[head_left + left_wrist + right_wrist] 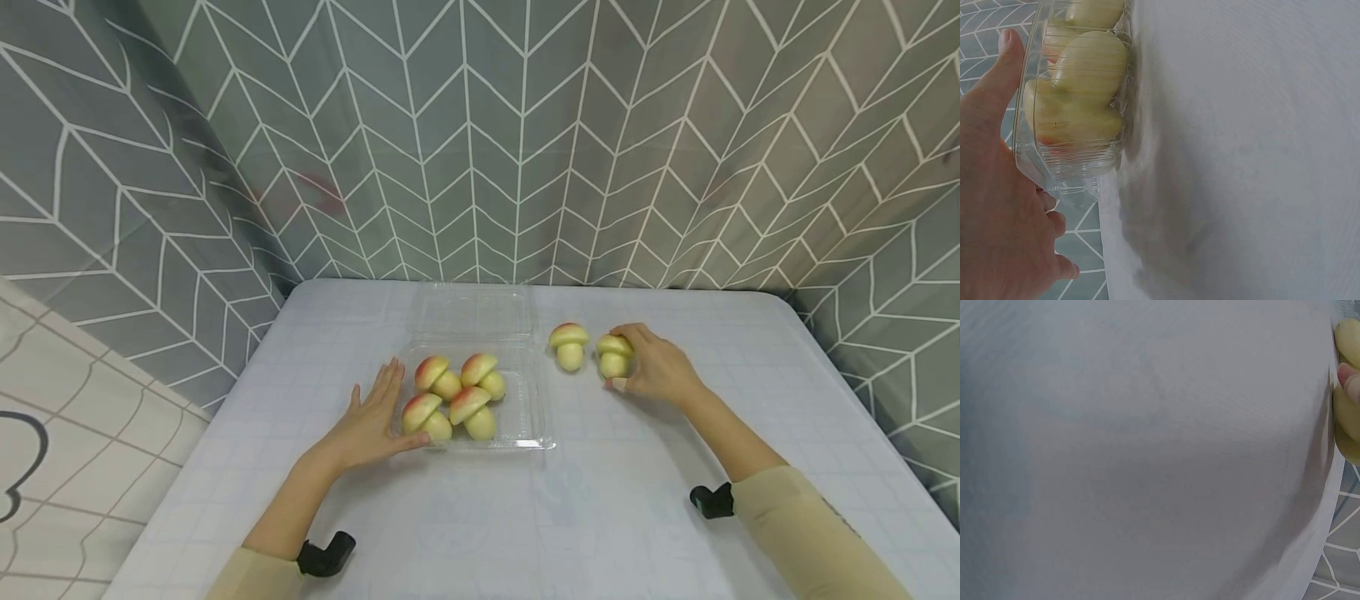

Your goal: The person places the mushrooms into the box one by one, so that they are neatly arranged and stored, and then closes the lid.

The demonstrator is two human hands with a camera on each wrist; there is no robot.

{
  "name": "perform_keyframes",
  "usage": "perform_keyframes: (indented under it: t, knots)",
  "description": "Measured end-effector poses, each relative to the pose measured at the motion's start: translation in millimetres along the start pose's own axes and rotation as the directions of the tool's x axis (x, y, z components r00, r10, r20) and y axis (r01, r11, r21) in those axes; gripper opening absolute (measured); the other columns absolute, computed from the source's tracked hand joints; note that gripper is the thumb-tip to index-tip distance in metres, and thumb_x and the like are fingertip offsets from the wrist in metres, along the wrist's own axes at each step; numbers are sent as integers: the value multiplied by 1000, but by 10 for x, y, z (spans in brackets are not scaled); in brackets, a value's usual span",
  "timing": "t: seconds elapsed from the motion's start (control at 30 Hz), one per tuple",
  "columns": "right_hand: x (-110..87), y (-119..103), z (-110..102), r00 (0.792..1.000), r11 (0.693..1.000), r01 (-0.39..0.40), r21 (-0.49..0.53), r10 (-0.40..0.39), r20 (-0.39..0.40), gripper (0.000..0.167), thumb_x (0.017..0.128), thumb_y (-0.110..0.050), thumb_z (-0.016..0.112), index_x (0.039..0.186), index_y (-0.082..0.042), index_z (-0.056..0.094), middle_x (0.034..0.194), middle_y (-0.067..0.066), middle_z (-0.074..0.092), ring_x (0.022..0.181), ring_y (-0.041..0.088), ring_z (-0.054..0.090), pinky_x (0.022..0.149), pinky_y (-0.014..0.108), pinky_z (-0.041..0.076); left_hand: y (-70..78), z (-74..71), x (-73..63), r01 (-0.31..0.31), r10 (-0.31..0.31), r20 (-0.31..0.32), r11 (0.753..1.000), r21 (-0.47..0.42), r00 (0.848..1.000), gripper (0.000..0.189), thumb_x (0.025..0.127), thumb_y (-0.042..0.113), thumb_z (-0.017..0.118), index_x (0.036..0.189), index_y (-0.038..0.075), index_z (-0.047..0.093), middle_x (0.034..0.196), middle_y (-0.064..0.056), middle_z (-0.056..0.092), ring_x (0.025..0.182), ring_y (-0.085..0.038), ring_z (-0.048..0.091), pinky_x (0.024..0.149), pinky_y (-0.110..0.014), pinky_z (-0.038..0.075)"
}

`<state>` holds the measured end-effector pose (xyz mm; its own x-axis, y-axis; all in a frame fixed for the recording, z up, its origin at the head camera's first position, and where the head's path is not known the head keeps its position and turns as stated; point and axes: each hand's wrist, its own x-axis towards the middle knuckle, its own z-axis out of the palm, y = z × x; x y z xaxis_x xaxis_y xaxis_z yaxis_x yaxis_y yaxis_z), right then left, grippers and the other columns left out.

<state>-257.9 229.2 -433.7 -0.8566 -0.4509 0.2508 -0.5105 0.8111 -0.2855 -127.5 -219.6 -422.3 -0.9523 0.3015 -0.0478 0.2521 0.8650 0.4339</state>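
A clear plastic clamshell box (527,412) lies on the table with its lid (472,312) folded back. Several mushroom-shaped pieces (481,423), pale yellow-green with reddish caps, lean in its left part. My left hand (366,427) rests along the box's left side, fingers extended and thumb at the front rim; the left wrist view shows this hand (997,206) against the box wall (1075,169). To the right of the box, my right hand (662,367) holds a mushroom-shaped piece (613,367) between thumb and fingers. Only part of that piece (1346,415) shows in the right wrist view.
Another mushroom-shaped piece (569,348) stands upright between the box and my right hand. A pale cloth (585,517) covers the table. Behind it hangs a grey patterned curtain (495,167).
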Motion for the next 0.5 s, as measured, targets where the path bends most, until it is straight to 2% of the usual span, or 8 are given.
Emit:
perform_keyframes:
  t: [0.23,0.5]
  knots:
    - [-11,-28,6,1000,1000,-19,2,19,0,77,62,-34,88,125,-8,51,112,14,60,81,34,61,66,50,49,16,-16,6,5,-5,6,1000,8,1000,117,80,64,64,152,-5,2,159,-20,-2,145,-37,1,106,-70,2]
    - [31,-117,-58,998,998,48,27,-47,-34,74,64,-29,85,126,-10,49,115,11,57,88,31,59,72,49,48,18,-20,7,3,-3,6,1000,3,1000,117,80,64,65,152,-5,2,159,-20,-2,145,-38,1,105,-70,1]
